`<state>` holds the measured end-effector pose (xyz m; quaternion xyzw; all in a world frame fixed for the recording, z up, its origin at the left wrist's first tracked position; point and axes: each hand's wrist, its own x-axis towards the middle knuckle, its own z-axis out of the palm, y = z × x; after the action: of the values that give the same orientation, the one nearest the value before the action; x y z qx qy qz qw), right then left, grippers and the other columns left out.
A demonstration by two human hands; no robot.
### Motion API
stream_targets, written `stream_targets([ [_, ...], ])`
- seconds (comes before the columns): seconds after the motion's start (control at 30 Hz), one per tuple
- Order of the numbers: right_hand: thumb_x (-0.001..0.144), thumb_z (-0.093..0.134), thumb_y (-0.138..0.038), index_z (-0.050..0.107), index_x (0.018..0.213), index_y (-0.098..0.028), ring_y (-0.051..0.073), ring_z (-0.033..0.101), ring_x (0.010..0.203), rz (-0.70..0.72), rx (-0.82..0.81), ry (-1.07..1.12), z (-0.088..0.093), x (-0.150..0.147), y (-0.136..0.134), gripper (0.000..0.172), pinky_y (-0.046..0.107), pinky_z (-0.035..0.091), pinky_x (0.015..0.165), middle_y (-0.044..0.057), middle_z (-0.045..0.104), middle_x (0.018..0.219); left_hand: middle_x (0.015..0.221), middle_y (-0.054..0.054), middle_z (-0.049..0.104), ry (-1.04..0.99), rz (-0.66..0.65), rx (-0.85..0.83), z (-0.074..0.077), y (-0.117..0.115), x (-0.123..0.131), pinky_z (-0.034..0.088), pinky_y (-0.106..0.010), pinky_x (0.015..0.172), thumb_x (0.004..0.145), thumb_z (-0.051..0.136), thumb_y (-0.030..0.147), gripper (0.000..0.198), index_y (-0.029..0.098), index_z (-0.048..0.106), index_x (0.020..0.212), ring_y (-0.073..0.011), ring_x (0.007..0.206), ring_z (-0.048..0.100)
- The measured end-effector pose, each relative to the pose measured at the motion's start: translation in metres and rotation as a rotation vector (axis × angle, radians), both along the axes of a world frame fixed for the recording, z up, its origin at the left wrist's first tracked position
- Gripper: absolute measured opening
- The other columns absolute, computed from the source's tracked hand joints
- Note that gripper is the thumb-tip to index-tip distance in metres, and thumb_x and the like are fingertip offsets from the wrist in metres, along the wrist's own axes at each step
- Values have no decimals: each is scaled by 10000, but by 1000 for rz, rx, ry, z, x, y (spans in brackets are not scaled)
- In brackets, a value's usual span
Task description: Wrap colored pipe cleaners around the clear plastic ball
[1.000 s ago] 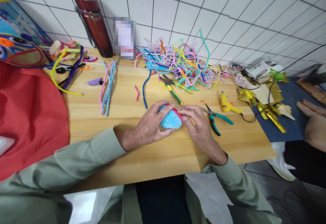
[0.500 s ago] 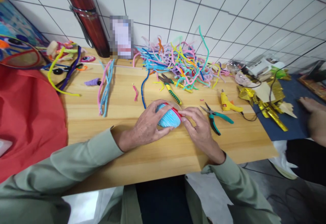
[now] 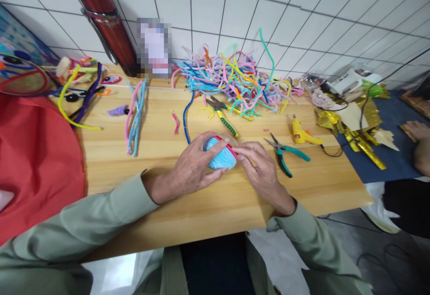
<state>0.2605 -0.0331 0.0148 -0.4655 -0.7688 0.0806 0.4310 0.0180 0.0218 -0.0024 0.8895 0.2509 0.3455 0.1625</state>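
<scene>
1. A rounded, light-blue object (image 3: 223, 160), ribbed all over with close rows of fuzzy, strand-like material.
2. A narrow red band (image 3: 230, 148) borders its wide edge.
3. The object sits tilted, edge angled towards the right; the left hand (image 3: 191, 165) grips its body, while the right hand (image 3: 260, 169) pinches the band.

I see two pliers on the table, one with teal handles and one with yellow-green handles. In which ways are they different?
The teal-handled pliers have long, slender jaws; the yellow-green pliers have shorter, broader ones. The teal-handled pliers lie beside the right hand, while the yellow-green pliers lie farther back, at the front edge of the pipe-cleaner pile. Both rest on the wooden table, their handles spread apart.
</scene>
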Motion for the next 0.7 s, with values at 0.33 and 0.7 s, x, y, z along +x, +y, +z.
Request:
stream_targets([
  [0.33, 1070, 624, -134, 782, 1285, -319, 219, 744, 1039, 17, -39, 10, 5, 1, -2, 325, 397, 633, 863, 55, 761, 1086, 1533, -204, 497, 20, 17, -1, 3, -2, 0, 576, -585, 1108, 1006, 699, 425, 776, 299, 350, 1688, -388, 1386, 557],
  [0.7, 1045, 673, -144, 794, 1210, -300, 230, 743, 986, -39, 41, 30, -5, -2, 0, 258, 418, 634, 855, 49, 773, 1014, 1541, -190, 478, -6, 46, -49, 0, -1, 1, 561, -594, 1133, 996, 706, 417, 769, 311, 361, 1675, -380, 1418, 534],
])
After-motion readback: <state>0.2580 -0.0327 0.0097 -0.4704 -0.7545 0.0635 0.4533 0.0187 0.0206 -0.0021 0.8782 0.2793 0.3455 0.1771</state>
